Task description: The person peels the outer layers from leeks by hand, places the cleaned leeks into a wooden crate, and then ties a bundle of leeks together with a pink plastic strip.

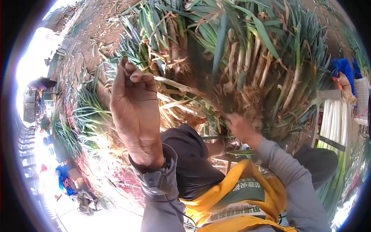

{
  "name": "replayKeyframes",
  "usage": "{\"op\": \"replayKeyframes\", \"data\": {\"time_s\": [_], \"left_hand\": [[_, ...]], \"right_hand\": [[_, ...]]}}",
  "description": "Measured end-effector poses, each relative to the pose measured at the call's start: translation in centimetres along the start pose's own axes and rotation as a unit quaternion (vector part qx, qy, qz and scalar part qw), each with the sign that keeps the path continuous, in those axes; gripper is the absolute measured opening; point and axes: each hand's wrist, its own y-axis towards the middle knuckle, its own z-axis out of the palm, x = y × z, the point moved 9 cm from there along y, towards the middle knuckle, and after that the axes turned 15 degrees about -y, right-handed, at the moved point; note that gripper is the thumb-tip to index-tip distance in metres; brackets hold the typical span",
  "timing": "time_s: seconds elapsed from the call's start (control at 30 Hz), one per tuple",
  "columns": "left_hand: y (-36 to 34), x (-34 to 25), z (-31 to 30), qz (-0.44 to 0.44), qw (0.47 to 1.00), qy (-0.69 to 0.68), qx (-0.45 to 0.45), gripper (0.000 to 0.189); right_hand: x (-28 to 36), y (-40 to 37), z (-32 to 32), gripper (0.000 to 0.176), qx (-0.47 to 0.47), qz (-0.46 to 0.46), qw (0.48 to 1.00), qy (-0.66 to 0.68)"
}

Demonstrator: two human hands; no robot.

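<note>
A big pile of green onions with white stalks, hairy roots and dry outer leaves fills the upper middle. My left hand is raised in front of it, fingers curled onto a thin pale strip of onion skin that runs right toward the pile. My right hand is lower, gripping the root end of an onion stalk at the base of the pile. Grey sleeves cover both arms, and a yellow apron lies over my lap.
Cleaned white onion stalks lie stacked on a frame at the right, beside a blue bag and a white crate. More onion bundles lie on the dirt at left. Another person stands far left.
</note>
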Motion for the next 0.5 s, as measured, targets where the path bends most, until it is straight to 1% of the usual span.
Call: {"op": "replayKeyframes", "data": {"time_s": [0.03, 0.1, 0.13, 0.17, 0.2, 0.23, 0.27, 0.3, 0.37, 0.43, 0.47, 0.5], "left_hand": [[0.1, -0.4, -0.6, 0.007, 1.000, 0.008, -0.010, 0.022], [0.3, -1.3, -1.2, 0.008, 1.000, 0.002, -0.025, 0.021], [0.2, -1.9, -1.6, 0.015, 0.999, -0.003, -0.044, 0.021], [0.2, -2.4, -1.9, 0.022, 0.998, -0.009, -0.060, 0.020], [0.1, -2.8, -1.4, 0.027, 0.999, 0.001, -0.033, 0.022], [0.1, -3.2, -1.5, 0.029, 0.999, 0.001, -0.029, 0.022], [0.0, -3.6, -1.9, 0.039, 0.998, -0.017, -0.042, 0.023], [0.1, -3.9, -2.5, 0.047, 0.997, -0.036, -0.058, 0.024], [0.1, -3.9, -3.0, 0.057, 0.994, -0.051, -0.077, 0.026], [0.3, -3.1, -2.9, 0.025, 0.996, -0.053, -0.070, 0.026], [0.4, -2.7, -2.8, 0.026, 0.996, -0.036, -0.071, 0.028], [0.5, -2.5, -2.5, 0.025, 0.996, -0.038, -0.071, 0.028]], "right_hand": [[1.5, 3.3, -4.9, 0.033, -0.048, 0.030, 0.995, 0.076], [2.6, 8.5, -6.5, 0.038, -0.105, 0.027, 0.987, 0.117], [2.9, 10.6, -5.2, 0.038, -0.106, 0.020, 0.987, 0.119], [2.5, 12.9, -2.3, 0.038, -0.093, 0.045, 0.989, 0.103], [2.3, 14.7, 0.0, 0.038, -0.080, 0.071, 0.991, 0.086], [2.7, 15.9, 0.8, 0.038, -0.084, 0.068, 0.990, 0.085], [3.8, 16.8, 3.0, 0.037, -0.016, 0.031, 0.987, 0.154], [5.2, 17.5, 4.8, 0.037, 0.055, -0.005, 0.974, 0.221], [8.9, 18.9, 0.8, 0.032, 0.058, 0.023, 0.984, 0.165], [12.4, 21.3, 0.8, 0.028, 0.095, -0.033, 0.977, 0.189], [13.7, 22.6, 0.5, 0.023, 0.113, -0.095, 0.984, 0.102], [14.2, 24.1, -2.7, 0.022, 0.014, -0.130, 0.987, 0.098]]}}
